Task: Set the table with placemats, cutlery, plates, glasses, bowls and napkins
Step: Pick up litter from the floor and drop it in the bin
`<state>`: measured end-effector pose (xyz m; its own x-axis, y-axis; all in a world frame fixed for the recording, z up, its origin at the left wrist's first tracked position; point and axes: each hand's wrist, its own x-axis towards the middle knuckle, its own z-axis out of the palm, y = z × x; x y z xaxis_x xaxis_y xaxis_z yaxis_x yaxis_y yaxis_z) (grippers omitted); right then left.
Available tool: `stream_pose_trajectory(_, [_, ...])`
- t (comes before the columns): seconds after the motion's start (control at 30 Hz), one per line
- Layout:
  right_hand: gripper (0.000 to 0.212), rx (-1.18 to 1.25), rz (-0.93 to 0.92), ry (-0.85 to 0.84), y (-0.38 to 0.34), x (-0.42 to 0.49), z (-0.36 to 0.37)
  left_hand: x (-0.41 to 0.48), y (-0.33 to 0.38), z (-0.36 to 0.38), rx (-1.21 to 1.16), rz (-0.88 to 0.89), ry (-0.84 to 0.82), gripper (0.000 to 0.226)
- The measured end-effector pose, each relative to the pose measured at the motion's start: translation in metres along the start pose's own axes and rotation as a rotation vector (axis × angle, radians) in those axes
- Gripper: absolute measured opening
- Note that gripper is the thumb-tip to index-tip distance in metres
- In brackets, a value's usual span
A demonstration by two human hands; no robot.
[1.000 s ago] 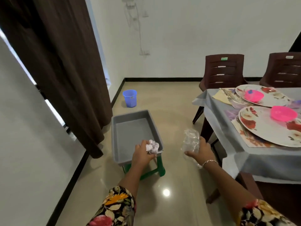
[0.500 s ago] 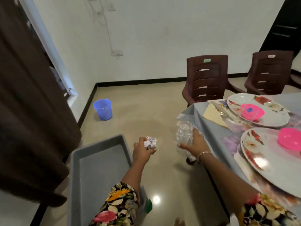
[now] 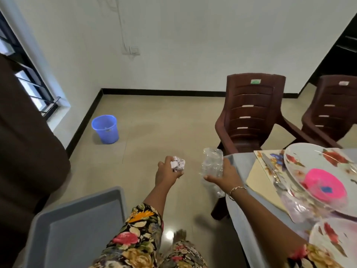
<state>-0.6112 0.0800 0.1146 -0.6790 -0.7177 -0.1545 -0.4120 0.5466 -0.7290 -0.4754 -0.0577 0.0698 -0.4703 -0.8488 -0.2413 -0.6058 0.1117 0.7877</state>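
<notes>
Clearly both hands are full and held out over the floor, just off the near-left corner of the table covered with a pale grey cloth [image 3: 243,209]. The left hand [image 3: 166,173] has its fingers curled round a crumpled ball of white paper [image 3: 178,163], which pokes out above the knuckles. The right hand [image 3: 225,175], with a thin chain bracelet [image 3: 236,188] at the wrist, pinches a crumpled piece of clear plastic wrap [image 3: 211,163] between thumb and fingers. That hand hangs just at the table's corner, and the left hand is further out from it.

On the table, near that same corner, lies a cream rectangular placemat with a flower print [image 3: 258,176]. A round white plate with red flowers [image 3: 301,161] sits on the placemat, and a bright pink plastic bowl [image 3: 324,186] stands on the plate. A second white plate with red flowers [image 3: 334,242] lies on the table's near edge. What lies on the placemat beside the first plate is too blurred to tell.

Two dark brown plastic armchairs [image 3: 251,113] [image 3: 334,109] stand at the table's far side. Left of the table sits a shallow grey rectangular plastic tray [image 3: 77,229]. Well away from the table, by the wall, a round blue plastic bucket [image 3: 105,129] stands on the floor. A dark brown curtain [image 3: 25,151] hangs beyond the tray.
</notes>
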Motion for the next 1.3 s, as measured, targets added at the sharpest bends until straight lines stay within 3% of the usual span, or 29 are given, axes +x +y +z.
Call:
stream_pose_trajectory(0.23, [0.090,-0.018,0.058,-0.033,-0.016,0.132,0.021,0.136,0.019,-0.009,0.017,-0.010,-0.010,0.054])
stream_pose_trajectory(0.53, [0.090,-0.086,0.129,-0.179,-0.113,0.326,0.096,0.318,0.004,-0.106,0.014,-0.104,0.058,0.054])
stream_pose_trajectory(1.0, [0.086,-0.166,-0.049,-0.498,-0.292,0.577,0.278,0.513,-0.087,-0.271,-0.060,-0.372,0.376,0.057])
stream_pose_trajectory(1.3, [0.087,-0.300,-0.119,-0.743,-0.398,0.715,0.380,0.632,-0.112,-0.359,-0.062,-0.538,0.437,0.059])
